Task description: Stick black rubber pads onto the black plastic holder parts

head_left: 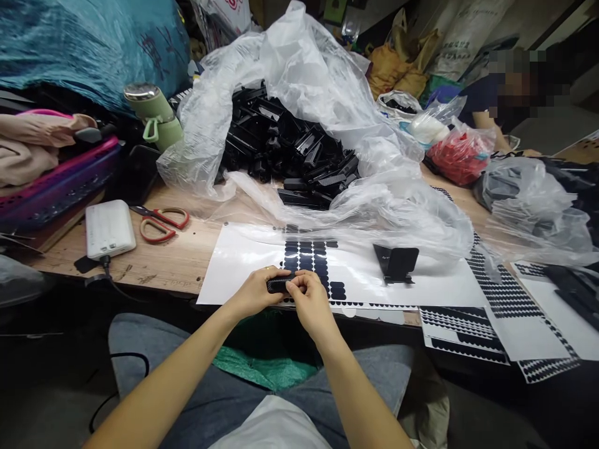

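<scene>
A small black plastic part [279,284] is held between my two hands, just above the front edge of a white sticker sheet [243,249]. Closed around its left end is my left hand [255,292]. The fingers of my right hand [311,296] pinch at its right end, thumb on top. Rows of black oval stickers [306,255] run down the sheet behind my hands. To the right, a black folding stand [397,264] stands on the sheet. Beyond the sheet, a heap of black plastic parts [290,143] lies in an open clear plastic bag [309,56].
On the left are red-handled scissors [163,224], a white power bank [109,229] with a cable, and a green flask [156,118]. More sticker sheets [510,312] overhang the table edge at right. A red bag [461,153] and another person [482,106] are at far right.
</scene>
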A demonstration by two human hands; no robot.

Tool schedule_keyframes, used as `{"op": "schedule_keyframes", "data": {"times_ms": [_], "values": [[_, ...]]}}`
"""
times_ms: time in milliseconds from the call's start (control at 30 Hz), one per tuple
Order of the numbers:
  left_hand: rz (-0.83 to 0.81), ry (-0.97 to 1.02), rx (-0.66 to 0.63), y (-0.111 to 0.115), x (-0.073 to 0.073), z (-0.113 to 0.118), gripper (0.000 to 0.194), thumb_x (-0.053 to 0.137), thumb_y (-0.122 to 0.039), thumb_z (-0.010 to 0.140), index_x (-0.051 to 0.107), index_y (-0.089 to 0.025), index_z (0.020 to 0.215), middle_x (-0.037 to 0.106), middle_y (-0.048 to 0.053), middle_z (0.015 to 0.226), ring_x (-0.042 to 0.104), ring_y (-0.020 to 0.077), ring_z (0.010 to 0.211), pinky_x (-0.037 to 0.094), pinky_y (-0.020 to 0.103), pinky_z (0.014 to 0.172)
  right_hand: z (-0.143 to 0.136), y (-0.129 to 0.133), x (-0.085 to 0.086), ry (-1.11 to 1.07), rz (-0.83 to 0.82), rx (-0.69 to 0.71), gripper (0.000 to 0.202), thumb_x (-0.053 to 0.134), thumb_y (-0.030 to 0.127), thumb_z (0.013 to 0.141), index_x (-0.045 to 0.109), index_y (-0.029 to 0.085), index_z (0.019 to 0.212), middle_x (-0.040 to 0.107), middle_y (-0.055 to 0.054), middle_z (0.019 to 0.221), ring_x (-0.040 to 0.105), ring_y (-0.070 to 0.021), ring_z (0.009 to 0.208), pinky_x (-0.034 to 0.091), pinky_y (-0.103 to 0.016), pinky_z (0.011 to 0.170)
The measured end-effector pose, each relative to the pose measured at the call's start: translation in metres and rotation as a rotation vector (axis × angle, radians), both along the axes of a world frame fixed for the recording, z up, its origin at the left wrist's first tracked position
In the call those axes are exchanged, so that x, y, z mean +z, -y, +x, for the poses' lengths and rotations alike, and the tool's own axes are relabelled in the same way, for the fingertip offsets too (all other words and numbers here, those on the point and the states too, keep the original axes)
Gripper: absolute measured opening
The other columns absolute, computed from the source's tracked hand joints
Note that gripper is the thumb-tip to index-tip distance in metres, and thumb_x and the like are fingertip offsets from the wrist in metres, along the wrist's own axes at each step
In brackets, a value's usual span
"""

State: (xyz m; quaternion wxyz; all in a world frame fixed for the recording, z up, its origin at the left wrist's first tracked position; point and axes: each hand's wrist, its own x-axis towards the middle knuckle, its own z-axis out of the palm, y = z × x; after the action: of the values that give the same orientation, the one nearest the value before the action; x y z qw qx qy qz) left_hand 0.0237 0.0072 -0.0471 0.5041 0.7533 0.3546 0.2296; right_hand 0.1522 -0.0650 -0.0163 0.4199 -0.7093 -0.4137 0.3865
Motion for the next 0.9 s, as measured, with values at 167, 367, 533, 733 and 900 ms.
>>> {"op": "schedule_keyframes", "data": {"times_ms": [167,367,533,733,900], "values": [[0.005,-0.009,-0.008,0.000,0.000,-0.001,0.040,0.063,-0.017,0.063,0.063,-0.018,0.104,0.064,0.005,0.095,0.059,0.0203,0.089,0.045,0.031,0.080,0.000,0.000,-0.003,0.025,0.008,0.003,0.014,0.051,0.027,0.075,0.057,0.017,0.067,0.051,-0.008,0.105,0.053,-0.0129,0.076,0.044,-0.029,0.075],[0.003,-0.013,-0.007,0.001,0.000,-0.001,0.042,0.062,-0.016,0.063,0.063,-0.018,0.104,0.064,0.005,0.095,0.059,0.0202,0.088,0.045,0.030,0.079,0.003,-0.001,-0.002,0.001,-0.009,0.031,0.015,0.051,0.028,0.075,0.057,0.017,0.068,0.050,-0.008,0.106,0.054,-0.0146,0.082,0.043,-0.029,0.076],[0.007,-0.016,-0.003,0.002,0.000,-0.001,0.042,0.062,-0.016,0.063,0.063,-0.018,0.105,0.064,0.005,0.095,0.059,0.0201,0.088,0.046,0.031,0.078,0.000,-0.001,0.002,0.016,-0.027,0.025,0.014,0.050,0.027,0.075,0.056,0.016,0.068,0.048,-0.008,0.107,0.054,-0.0131,0.078,0.043,-0.029,0.077],[0.014,-0.005,-0.003,0.002,0.000,-0.001,0.041,0.063,-0.017,0.064,0.063,-0.018,0.106,0.064,0.005,0.096,0.059,0.0202,0.088,0.045,0.030,0.079,-0.005,0.000,0.002,0.067,-0.011,0.001,0.013,0.050,0.024,0.076,0.055,0.016,0.067,0.049,-0.009,0.106,0.053,-0.0130,0.074,0.043,-0.031,0.077],[0.018,0.005,-0.005,0.003,0.001,-0.002,0.041,0.063,-0.018,0.065,0.062,-0.018,0.106,0.064,0.006,0.096,0.060,0.0203,0.088,0.045,0.031,0.080,-0.008,0.000,-0.001,0.136,0.025,-0.012,0.013,0.047,0.022,0.077,0.054,0.017,0.067,0.049,-0.010,0.104,0.053,-0.0168,0.086,0.043,-0.032,0.079]]}}
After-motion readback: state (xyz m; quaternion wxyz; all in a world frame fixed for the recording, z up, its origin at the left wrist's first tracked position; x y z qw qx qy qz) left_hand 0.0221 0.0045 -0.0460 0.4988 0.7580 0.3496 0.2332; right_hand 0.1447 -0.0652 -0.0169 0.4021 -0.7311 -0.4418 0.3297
